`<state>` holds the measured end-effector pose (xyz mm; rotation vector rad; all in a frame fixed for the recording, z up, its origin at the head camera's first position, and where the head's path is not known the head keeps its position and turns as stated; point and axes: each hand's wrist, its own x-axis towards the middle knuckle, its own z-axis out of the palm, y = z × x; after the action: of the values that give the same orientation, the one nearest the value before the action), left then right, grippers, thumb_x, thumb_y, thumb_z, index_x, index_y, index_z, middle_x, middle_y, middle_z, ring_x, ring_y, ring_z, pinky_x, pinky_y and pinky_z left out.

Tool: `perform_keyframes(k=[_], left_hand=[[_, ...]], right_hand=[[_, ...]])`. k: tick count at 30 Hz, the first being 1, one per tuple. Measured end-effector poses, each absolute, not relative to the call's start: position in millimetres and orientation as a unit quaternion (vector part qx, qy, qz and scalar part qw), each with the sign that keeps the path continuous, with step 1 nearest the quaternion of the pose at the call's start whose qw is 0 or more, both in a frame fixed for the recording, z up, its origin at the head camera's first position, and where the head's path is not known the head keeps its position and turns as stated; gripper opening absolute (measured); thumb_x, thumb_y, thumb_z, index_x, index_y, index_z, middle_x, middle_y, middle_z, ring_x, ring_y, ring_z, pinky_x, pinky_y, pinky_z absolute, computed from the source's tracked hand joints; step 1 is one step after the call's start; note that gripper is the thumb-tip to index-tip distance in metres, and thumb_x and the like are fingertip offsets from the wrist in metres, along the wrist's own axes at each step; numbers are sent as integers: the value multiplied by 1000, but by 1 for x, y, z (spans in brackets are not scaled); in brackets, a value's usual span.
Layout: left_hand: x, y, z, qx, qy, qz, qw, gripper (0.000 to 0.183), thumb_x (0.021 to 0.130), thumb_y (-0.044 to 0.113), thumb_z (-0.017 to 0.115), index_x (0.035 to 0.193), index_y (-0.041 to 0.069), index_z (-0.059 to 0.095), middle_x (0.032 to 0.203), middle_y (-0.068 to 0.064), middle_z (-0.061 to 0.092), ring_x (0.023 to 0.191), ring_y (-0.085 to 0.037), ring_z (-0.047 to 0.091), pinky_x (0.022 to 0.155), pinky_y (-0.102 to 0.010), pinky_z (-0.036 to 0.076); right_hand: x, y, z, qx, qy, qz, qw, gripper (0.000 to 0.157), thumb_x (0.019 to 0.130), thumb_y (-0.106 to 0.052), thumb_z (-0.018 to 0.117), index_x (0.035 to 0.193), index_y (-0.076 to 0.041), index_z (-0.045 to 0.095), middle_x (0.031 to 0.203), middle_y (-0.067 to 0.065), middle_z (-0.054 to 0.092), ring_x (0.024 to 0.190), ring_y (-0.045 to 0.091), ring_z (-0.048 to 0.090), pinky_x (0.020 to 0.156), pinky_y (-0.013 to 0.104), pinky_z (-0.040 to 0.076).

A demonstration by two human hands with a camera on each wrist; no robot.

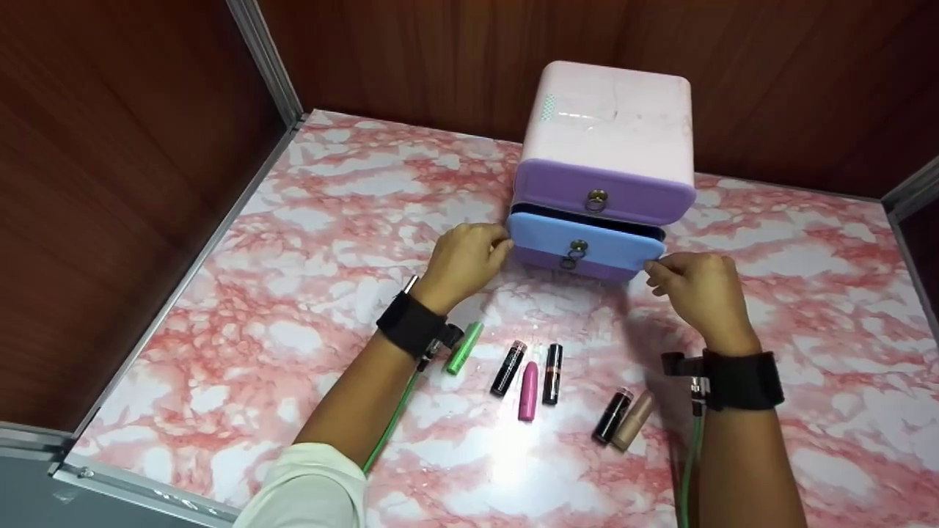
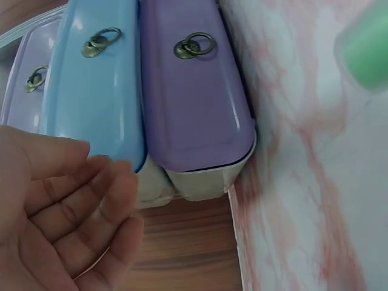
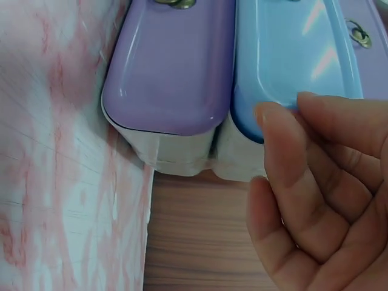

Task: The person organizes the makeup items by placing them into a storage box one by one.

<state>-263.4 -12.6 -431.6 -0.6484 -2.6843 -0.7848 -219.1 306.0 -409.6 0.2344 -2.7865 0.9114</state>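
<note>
A small chest [image 1: 616, 110] with a pale pink top has purple, blue and purple drawer fronts. Its middle blue drawer [image 1: 546, 233] stands slightly out, with a dark gap along its top. At the drawer's left end, my left hand [image 1: 463, 262] grips the edge between thumb and curled fingers. My right hand [image 1: 704, 293] pinches the right edge in the same way. In both wrist views, the fingertips [image 2: 124, 176] of the left and the right hand [image 3: 321, 176] meet the blue front's rounded ends. A ring pull [image 1: 578, 248] hangs untouched at its middle.
On the marbled tabletop [image 1: 352, 220], nearer me, lie a green tube [image 1: 465, 348], two black tubes [image 1: 508, 368] with a pink tube [image 1: 528, 392] between them, and another black tube [image 1: 612, 416] beside a brown one [image 1: 633, 421]. Brown panels [image 1: 411, 66] stand behind the chest.
</note>
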Motion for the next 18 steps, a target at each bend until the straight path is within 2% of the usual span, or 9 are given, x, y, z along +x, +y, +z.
perform_keyframes(k=[7, 18], left_hand=[[-264, -13, -429, -235, -924, -284, 101, 24, 96, 23, 62, 115, 10, 69, 96, -2, 72, 74, -12, 65, 65, -25, 51], [-265, -16, -432, -241, -929, -264, 96, 32, 96, 24, 61, 125, 11, 65, 96, 0, 72, 76, -13, 65, 65, -29, 51]], right_hand=[[-221, 305, -409, 70, -936, 333, 94, 25, 97, -24, 62, 100, -4, 77, 82, 8, 73, 71, 19, 69, 59, 18, 47], [-223, 303, -413, 77, -938, 322, 104, 22, 97, -21, 61, 104, -7, 76, 87, 5, 73, 70, 16, 68, 59, 19, 47]])
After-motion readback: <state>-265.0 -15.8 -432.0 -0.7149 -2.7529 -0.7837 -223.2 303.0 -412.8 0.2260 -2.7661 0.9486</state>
